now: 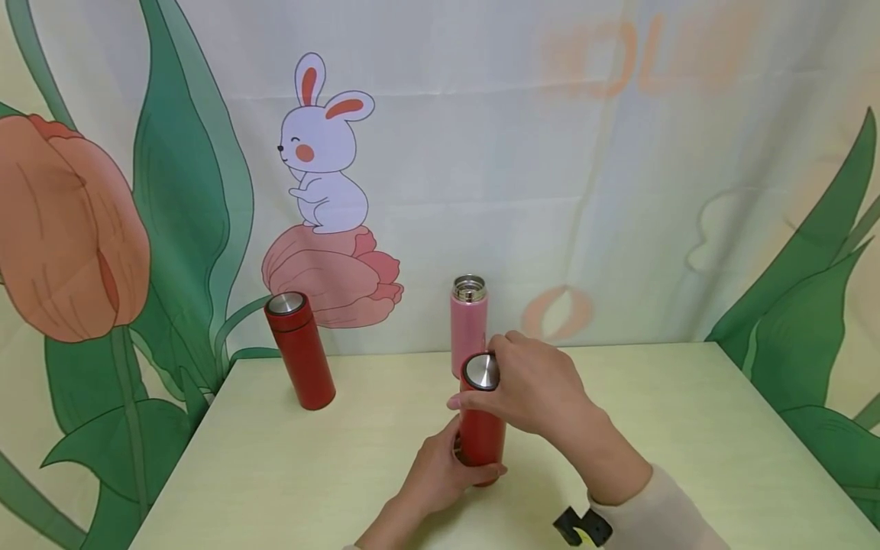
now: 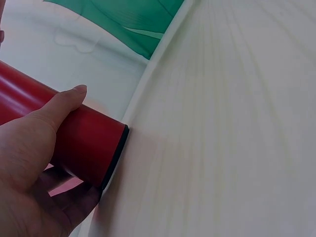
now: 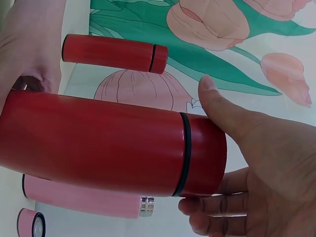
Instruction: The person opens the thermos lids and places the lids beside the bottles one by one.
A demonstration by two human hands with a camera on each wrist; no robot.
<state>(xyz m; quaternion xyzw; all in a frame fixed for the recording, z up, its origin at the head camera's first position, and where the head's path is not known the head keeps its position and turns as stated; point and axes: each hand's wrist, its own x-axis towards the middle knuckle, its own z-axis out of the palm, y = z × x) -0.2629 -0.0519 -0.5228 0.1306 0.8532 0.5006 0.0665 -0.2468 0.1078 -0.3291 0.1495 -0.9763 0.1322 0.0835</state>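
Note:
A red thermos flask [image 1: 482,439] with a steel-topped cap [image 1: 480,372] stands upright at the middle of the table, its dark base [image 2: 116,155] right at the tabletop. My left hand [image 1: 435,470] grips the lower body, with the thumb across the near side and the other fingers behind. At the top, my right hand [image 1: 539,382] holds the red cap between thumb and fingers. A black ring marks the seam below this cap in the right wrist view. Just behind stands a pink thermos flask [image 1: 469,317], lidless, its steel mouth showing and its lower part hidden.
A second red thermos flask [image 1: 302,355], capped, stands toward the back left. A small pink cap [image 3: 30,223] sits beside the pink flask, hidden in the head view. A printed cloth [image 1: 440,168] with a rabbit and tulips hangs behind the pale table [image 1: 275,473].

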